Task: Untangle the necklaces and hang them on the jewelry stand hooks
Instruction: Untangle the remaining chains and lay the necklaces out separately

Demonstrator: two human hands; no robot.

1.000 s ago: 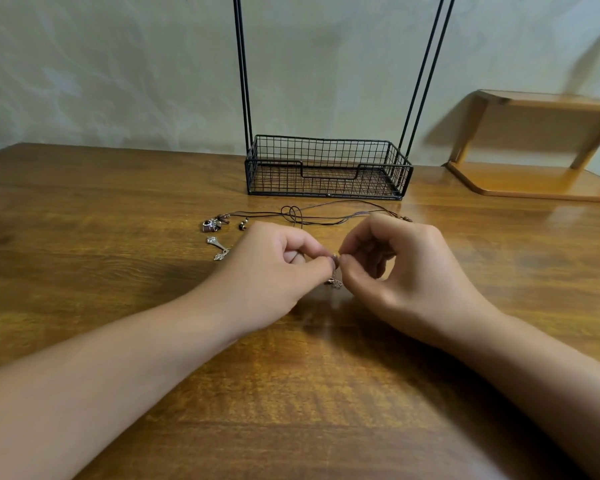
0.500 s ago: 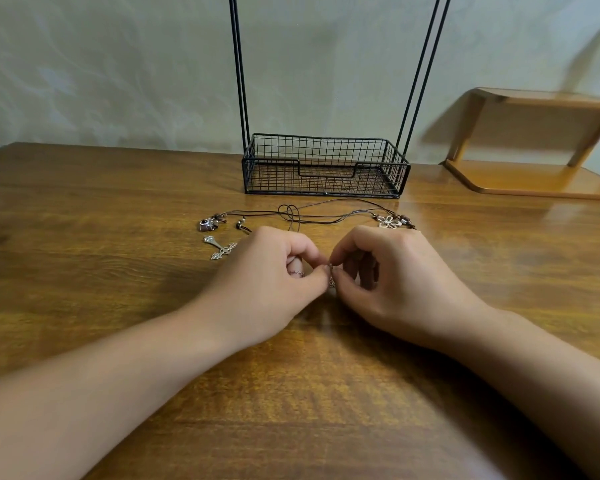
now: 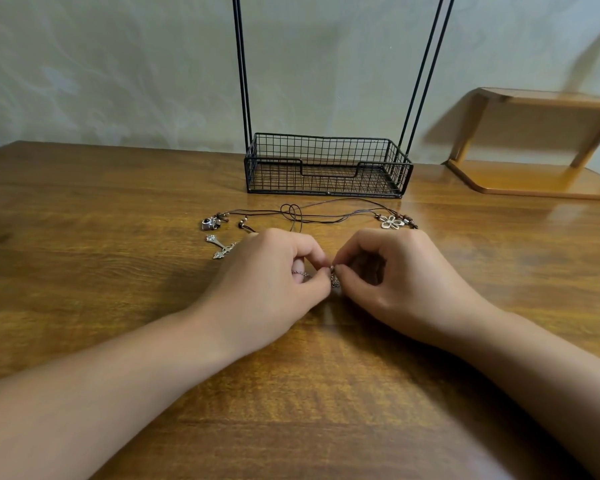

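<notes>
Hands (image 3: pixel 333 271) pinch chain (image 3: pixel 300 273); basket (image 3: pixel 326 166) holds nothing.

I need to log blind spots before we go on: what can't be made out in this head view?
- Hooks of the black wire jewelry stand: cut off by the top edge.
- Thin silver chain: mostly hidden under the left hand and right hand.
- Small silver pendant pinched between them: too small to identify.
- Dark brown cord necklaces: how they cross is too fine to trace.

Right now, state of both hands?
Left hand: closed, pinching the thin chain necklace.
Right hand: closed, pinching the same chain by its small silver pendant.
</notes>
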